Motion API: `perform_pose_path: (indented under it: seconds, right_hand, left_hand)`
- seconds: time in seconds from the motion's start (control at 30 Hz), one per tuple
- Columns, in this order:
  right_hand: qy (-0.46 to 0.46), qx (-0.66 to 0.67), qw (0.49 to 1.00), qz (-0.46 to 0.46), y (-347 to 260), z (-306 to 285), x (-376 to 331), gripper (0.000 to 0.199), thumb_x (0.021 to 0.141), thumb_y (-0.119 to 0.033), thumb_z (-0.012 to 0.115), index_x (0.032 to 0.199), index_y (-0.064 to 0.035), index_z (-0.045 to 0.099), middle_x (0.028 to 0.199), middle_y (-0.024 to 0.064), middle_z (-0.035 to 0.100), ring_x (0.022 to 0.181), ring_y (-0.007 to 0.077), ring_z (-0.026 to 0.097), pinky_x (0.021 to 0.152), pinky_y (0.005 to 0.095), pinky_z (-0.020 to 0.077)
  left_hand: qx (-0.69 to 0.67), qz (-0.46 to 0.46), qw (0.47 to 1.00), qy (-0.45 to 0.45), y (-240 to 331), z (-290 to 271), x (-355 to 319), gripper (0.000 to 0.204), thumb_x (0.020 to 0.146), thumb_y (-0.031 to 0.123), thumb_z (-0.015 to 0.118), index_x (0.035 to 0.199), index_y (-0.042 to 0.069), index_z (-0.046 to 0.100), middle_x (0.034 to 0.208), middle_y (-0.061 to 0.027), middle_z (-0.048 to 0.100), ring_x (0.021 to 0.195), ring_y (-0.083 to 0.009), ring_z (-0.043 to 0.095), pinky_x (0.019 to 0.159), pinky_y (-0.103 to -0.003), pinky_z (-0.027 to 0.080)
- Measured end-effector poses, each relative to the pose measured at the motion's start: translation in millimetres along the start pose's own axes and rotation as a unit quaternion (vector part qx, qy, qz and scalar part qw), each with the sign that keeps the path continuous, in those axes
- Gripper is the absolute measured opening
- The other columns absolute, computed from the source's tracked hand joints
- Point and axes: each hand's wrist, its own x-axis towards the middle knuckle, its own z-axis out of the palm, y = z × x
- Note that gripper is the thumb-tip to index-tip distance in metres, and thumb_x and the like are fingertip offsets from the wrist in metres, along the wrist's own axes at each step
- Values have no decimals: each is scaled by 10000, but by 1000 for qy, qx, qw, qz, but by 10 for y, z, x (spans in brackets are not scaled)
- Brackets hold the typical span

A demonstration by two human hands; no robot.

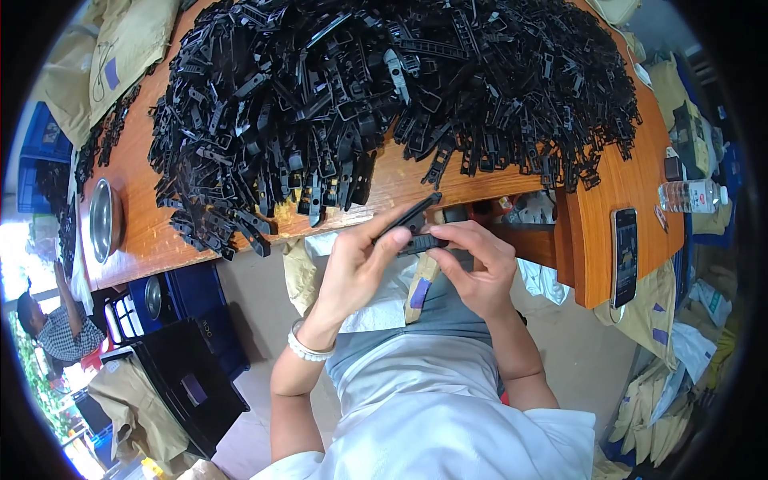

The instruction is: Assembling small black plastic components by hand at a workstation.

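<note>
Steel bowl [102,221]: sat on the wooden table [138,164], near its left end.
Pile [272,104]: black plastic pieces, heaped and tangled across the tabletop.
Left hand [356,268]: thumb and forefinger narrowed, holding the black part.
Black part [422,242]: between both hands, above the lap, just off the table's near edge; ribbed block below, slim bar above. One piece or two, could not tell.
Handling: judged light and stiff, rather smooth; thin bars likely to snap if bent. Best gripped by the ribbed block, not the bar.
Right hand [484,268]: thumb and forefinger pinched at the block's right end, other fingers curled.
Phone [625,256]: lay at the table's right end.
Bottle [690,196]: clear, on its side, beyond the phone.
</note>
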Motion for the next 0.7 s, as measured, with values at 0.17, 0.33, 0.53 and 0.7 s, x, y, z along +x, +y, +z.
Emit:
perform_pose_path:
  seconds: [0.17,0.33,0.53,0.7]
  right_hand:
    - [26,2,997,70,-101,64,-98,272,717,88,650,981,30,611,912,121,627,808,147,604,672,223,501]
    - [16,50,996,72,-71,87,-79,284,724,65,652,1003,29,609,949,111,616,804,137,595,676,218,491]
    - [-57,83,989,108,-143,59,140,330,694,2,672,1018,12,613,942,101,615,848,186,584,728,263,464]
    - [-114,38,990,73,-59,121,139,292,655,53,656,942,1,646,878,114,629,778,216,598,685,274,468]
  left_hand:
    - [201,123,972,-23,-2,-44,-140,452,782,131,676,1161,-44,502,958,-195,633,894,-222,632,756,-297,477]
    - [208,144,967,17,-26,-15,-214,431,762,84,672,1139,-35,502,924,-204,627,828,-310,639,700,-328,491]
    - [214,235,948,-12,-133,-171,-292,423,737,69,681,1107,-46,513,921,-213,622,804,-342,630,683,-353,494]
    - [219,243,945,22,-196,-181,-338,379,727,95,703,1062,-8,558,876,-166,650,799,-278,657,674,-325,506]
